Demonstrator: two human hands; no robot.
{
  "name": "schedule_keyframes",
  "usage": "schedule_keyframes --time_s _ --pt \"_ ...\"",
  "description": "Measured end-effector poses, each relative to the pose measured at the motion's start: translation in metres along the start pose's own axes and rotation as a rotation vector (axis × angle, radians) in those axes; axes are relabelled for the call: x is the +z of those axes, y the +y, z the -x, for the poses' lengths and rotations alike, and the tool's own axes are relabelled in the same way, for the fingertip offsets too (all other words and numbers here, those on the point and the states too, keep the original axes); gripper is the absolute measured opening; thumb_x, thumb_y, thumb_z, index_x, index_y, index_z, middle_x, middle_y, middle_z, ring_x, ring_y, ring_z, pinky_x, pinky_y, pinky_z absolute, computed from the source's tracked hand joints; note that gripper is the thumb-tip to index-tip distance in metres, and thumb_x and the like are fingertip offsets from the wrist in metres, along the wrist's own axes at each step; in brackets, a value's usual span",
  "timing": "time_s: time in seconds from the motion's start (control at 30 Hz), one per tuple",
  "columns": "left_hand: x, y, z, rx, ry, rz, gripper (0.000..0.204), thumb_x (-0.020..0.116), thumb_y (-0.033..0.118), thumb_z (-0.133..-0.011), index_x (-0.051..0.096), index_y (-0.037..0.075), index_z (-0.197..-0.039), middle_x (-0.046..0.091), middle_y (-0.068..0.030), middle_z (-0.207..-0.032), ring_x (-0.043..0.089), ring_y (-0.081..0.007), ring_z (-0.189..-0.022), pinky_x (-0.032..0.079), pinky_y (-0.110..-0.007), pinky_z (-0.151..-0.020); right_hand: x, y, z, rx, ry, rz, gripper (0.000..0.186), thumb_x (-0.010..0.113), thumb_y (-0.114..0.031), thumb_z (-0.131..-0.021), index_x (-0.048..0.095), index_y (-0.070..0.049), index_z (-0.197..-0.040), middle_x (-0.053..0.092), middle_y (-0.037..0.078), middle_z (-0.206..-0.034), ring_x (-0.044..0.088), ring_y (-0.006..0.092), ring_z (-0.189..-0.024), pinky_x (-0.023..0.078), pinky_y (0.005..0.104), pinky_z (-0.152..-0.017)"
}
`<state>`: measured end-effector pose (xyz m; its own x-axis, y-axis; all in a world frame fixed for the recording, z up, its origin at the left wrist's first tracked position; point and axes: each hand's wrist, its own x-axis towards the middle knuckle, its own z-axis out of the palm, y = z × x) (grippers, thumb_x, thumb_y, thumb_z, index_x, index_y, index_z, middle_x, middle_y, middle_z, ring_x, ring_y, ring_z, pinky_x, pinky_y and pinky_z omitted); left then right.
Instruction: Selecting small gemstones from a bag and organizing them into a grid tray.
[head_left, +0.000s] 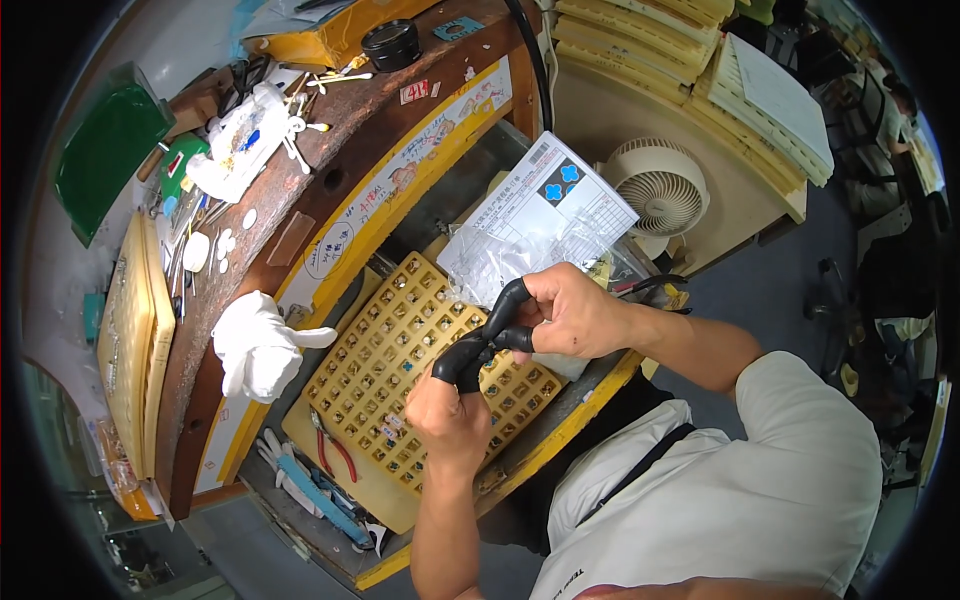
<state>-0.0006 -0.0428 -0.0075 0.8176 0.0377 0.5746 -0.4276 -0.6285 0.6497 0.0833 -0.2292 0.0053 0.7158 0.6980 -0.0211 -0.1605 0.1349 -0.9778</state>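
Over a yellow tray (372, 482) with rows of small square cells, my left hand (452, 405) and my right hand (568, 312) meet with their fingertips together. Black finger covers wrap the thumbs and forefingers of both. Each hand is closed in a pinch around something tiny and dark, mostly hidden between the fingertips. Many of the tray's cells contain small shiny metallic pieces, a few with blue. Red-handled pliers (334, 450) lie on the tray's left border. Beyond my right hand, clear plastic bags (487, 268) rest on a printed sheet (505, 215) with blue clover pictures.
A white glove (255, 345) lies on the worn wooden bench (310, 190) at left, near cotton swabs, tools and a black round container (391, 45). More tools fill the drawer's near-left corner. A fan (658, 187) and stacked yellow trays (640, 42) stand at far right.
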Motion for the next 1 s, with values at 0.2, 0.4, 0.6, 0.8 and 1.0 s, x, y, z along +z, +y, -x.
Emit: schedule_keyframes --time_s 0.2,0.4,0.6,0.8,1.0 --pt "0.001 0.005 -0.003 0.065 0.051 -0.071 0.036 0.059 -0.02 -0.069 0.066 -0.002 -0.099 0.07 -0.0155 -0.086 0.069 -0.0304 -0.073 0.054 -0.035 -0.065 0.012 0.003 0.005 -0.036 0.058 -0.002 0.022 0.061 0.011 -0.08 0.061 0.006 -0.101 0.069 0.01 -0.092 0.068 0.0135 -0.083 0.057 0.0277 -0.074" --pt "0.001 0.003 -0.003 0.092 0.01 -0.019 0.04 0.057 -0.022 -0.065 0.067 -0.002 -0.099 0.069 -0.0169 -0.085 0.068 -0.0318 -0.072 0.054 -0.034 -0.065 0.008 -0.003 0.005 -0.049 0.074 0.073 0.023 0.058 0.014 -0.08 0.057 0.003 -0.1 0.065 0.009 -0.093 0.066 0.0138 -0.085 0.058 0.0286 -0.076" --pt "0.009 -0.003 0.003 -0.132 0.083 0.228 0.028 0.063 -0.017 -0.076 0.068 -0.004 -0.099 0.071 -0.0142 -0.083 0.069 -0.0209 -0.073 0.053 -0.028 -0.069 0.001 -0.004 0.0 -0.001 0.003 -0.039 0.014 0.058 0.01 -0.087 0.057 0.004 -0.099 0.065 0.009 -0.087 0.066 0.0126 -0.073 0.057 0.0263 -0.068" --pt "0.011 0.006 -0.001 -0.317 0.139 0.513 0.015 0.066 -0.011 -0.084 0.068 -0.006 -0.098 0.069 -0.0103 -0.089 0.069 -0.0162 -0.08 0.054 -0.025 -0.072 0.004 0.009 0.002 -0.082 0.065 -0.046 0.016 0.064 0.003 -0.091 0.059 0.003 -0.106 0.069 0.011 -0.092 0.068 0.0126 -0.076 0.057 0.0269 -0.073" --pt "0.011 0.005 0.0 -0.449 0.154 0.634 0.014 0.066 -0.011 -0.086 0.068 -0.007 -0.098 0.069 -0.0093 -0.09 0.069 -0.0154 -0.079 0.056 -0.025 -0.072 0.008 0.01 0.005 -0.106 0.049 -0.174 0.022 0.062 0.004 -0.091 0.058 0.005 -0.113 0.069 0.014 -0.098 0.069 0.0181 -0.089 0.057 0.0312 -0.079"
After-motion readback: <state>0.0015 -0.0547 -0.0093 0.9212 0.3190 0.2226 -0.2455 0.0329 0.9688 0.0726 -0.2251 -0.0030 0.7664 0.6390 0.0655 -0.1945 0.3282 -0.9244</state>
